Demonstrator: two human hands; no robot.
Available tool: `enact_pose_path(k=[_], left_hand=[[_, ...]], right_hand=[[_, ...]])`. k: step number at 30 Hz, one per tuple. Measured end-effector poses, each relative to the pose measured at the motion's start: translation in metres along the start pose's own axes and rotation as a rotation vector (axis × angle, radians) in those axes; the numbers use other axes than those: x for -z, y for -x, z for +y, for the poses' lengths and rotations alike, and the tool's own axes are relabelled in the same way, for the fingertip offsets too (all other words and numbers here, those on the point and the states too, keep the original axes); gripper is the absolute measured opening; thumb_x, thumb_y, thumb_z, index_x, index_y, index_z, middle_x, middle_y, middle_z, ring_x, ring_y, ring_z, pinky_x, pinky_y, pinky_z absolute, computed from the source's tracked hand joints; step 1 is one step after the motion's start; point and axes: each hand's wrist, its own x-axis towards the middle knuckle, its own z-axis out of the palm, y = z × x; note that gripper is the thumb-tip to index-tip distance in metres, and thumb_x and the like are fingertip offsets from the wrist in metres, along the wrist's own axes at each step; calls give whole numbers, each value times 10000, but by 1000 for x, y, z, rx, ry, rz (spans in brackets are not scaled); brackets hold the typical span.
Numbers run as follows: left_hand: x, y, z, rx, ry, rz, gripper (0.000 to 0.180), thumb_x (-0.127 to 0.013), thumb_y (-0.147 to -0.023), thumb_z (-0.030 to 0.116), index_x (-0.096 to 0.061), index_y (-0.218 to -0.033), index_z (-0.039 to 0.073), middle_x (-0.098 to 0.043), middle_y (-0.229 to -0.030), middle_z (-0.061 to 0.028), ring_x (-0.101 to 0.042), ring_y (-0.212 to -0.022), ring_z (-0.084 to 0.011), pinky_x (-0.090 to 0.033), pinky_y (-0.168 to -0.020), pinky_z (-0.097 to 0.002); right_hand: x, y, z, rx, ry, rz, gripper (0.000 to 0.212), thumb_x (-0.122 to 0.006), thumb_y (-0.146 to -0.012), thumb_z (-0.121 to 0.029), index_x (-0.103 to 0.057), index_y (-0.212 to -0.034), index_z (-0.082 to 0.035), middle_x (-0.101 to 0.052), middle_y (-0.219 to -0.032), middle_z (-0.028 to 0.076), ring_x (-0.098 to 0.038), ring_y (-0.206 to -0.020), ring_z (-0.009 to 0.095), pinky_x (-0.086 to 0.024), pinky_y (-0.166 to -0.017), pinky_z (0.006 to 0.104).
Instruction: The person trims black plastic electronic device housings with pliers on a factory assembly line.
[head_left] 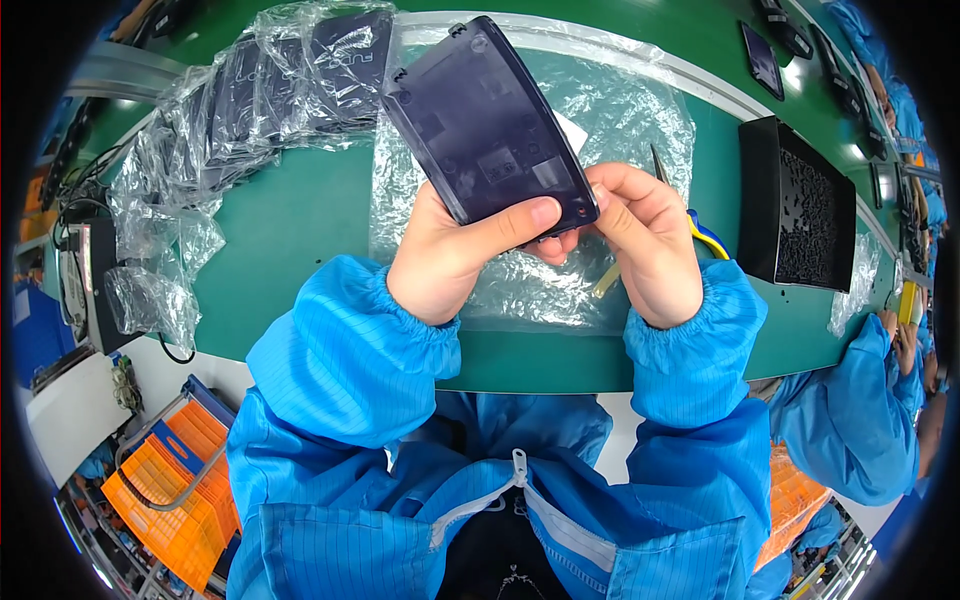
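Note:
A dark plastic housing shell point(480, 125) is held up tilted over the bench, its hollow inner side facing me. My left hand point(455, 235) grips its lower edge, thumb on the inner face and fingers behind. At the lower right corner of the shell, my right hand point(645, 225) has thumb and index finger pinched together; whatever is between them is too small or hidden to tell. Beside and partly behind the right hand lies a pointed metal tool with a blue and yellow handle point(708, 236). Beneath both hands a clear plastic bag point(530, 290) is spread flat.
Several dark shells in clear bags point(345, 65) stand in a curved row at the back left. A black box point(760, 200) of small black parts sits on the right of the green bench point(290, 215). A co-worker's sleeve point(850, 410) is at far right; an orange crate point(170, 490) stands lower left.

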Motion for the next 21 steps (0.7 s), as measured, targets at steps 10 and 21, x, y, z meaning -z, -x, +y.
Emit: enact_pose_path(k=[10, 21], left_hand=[[6, -2, 1, 51, -18, -45, 467, -594, -827, 96, -421, -1250, 4, -619, -952, -106, -599, -755, -168, -493, -676, -307], [3, -5, -11, -80, -28, 84, 339, -560, -870, 91, -478, -1191, 22, -610, -1039, -111, -611, -949, -233, -498, -844, -381]], right_hand=[[2, 0, -3, -91, 15, -50, 237, -515, -915, -146, -562, -1040, 49, -611, -806, 85, -590, -737, 142, -488, -698, 262], [3, 2, -1, -2, 43, 38, 264, -540, -898, -127, -592, -1116, 11, -581, -752, 50, -530, -647, 97, -427, -586, 218]])
